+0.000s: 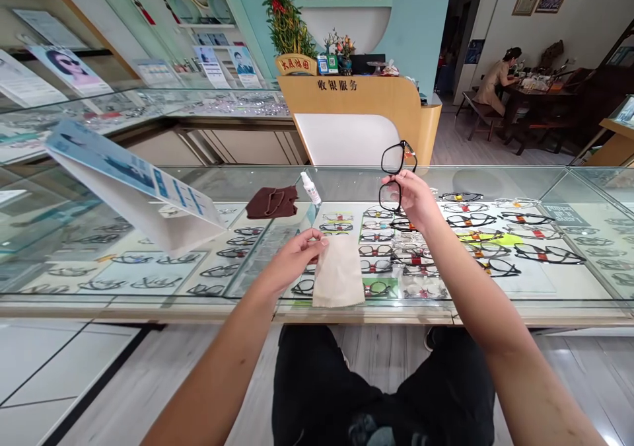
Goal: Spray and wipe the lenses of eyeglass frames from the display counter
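1. The left hand [294, 258] pinched a pale cloth [339, 274] by its top left corner, thumb against fingers; whether the rest lay flat on the counter [396, 316], I could not tell.
2. The right hand [419, 198] pinched black glasses [392, 159] near the bridge, holding them up above the counter, on end, one lens over the other.
3. Beyond the left hand, a brown pouch [271, 203] sat near a white spray bottle [310, 187].
4. Rows of frames [549, 254] showed through the glass.
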`<action>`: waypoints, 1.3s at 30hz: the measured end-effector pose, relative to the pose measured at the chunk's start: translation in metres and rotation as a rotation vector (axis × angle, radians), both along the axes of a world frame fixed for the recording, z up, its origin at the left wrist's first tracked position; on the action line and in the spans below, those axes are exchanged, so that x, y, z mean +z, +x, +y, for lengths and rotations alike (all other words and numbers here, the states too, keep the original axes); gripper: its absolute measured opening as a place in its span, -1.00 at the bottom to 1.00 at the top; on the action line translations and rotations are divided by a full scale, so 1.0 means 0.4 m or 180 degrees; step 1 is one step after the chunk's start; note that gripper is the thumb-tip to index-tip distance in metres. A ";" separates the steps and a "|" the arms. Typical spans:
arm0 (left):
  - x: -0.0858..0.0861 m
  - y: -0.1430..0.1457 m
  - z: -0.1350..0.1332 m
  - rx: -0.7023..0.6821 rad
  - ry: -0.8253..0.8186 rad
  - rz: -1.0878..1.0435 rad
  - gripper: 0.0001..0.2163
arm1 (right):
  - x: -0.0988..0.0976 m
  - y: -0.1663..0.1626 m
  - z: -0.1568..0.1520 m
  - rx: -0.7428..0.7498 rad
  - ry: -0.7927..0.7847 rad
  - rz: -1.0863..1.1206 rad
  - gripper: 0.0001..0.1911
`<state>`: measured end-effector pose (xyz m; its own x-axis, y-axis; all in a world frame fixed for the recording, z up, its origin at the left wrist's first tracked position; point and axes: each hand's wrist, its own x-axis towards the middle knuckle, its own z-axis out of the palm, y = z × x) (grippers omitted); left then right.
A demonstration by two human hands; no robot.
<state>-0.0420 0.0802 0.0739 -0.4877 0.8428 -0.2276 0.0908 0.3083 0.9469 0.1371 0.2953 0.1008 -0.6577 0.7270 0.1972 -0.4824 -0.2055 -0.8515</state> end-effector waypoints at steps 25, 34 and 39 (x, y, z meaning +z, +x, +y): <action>0.093 0.049 0.043 0.0479 0.1975 0.1478 -0.66 | 0.000 0.022 -0.027 0.1433 -0.0377 0.0186 -0.77; 0.079 0.049 0.063 0.0758 0.2298 0.1435 -0.67 | 0.001 0.019 -0.034 0.1617 -0.0348 0.0236 -0.73; 0.066 0.066 0.077 0.0877 0.2276 0.1513 -0.66 | -0.011 0.009 -0.036 0.1472 -0.0370 0.0277 -0.73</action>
